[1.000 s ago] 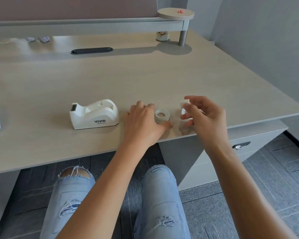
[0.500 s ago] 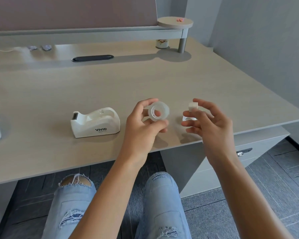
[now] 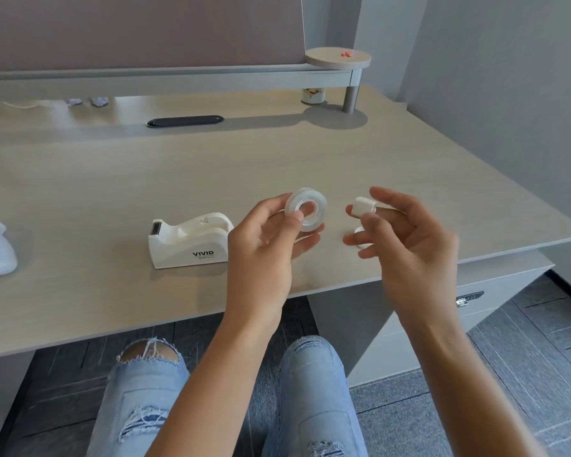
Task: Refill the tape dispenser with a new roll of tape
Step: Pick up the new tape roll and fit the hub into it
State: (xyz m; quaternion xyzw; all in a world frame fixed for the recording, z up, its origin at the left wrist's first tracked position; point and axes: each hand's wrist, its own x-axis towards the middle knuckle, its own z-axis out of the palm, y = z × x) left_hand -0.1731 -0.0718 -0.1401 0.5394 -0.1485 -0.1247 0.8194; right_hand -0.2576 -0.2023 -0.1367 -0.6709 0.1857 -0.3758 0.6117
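Head view, looking down over the person's lap: the white tape dispenser (image 3: 190, 240) sits on the desk (image 3: 277, 159) with its cradle empty, cutter end pointing away from the hands, and everything else is happening just to the right of it. The left hand (image 3: 264, 239) is raised above the desk right beside the dispenser, fingers closed around the clear tape roll (image 3: 305, 208), thumb at the rim of its centre hole, the roll turned so the hole faces the person. Further right of the dispenser, the right hand (image 3: 402, 239) pinches a small white spool (image 3: 363, 206) between thumb and forefinger, the end of it aimed toward the roll, with a clear gap between the two. A small white piece (image 3: 360, 230) lies on the desk under that hand; I cannot tell what it is. From where I stand, the step in hand looks like mating spool to roll, so the refill is perhaps halfway. The next move calls for lining the spool up with the hole and pressing it through squarely, then carrying the loaded roll back to the dispenser, dropping the spool ends into the cradle slots, and drawing the tape end to the cutter.
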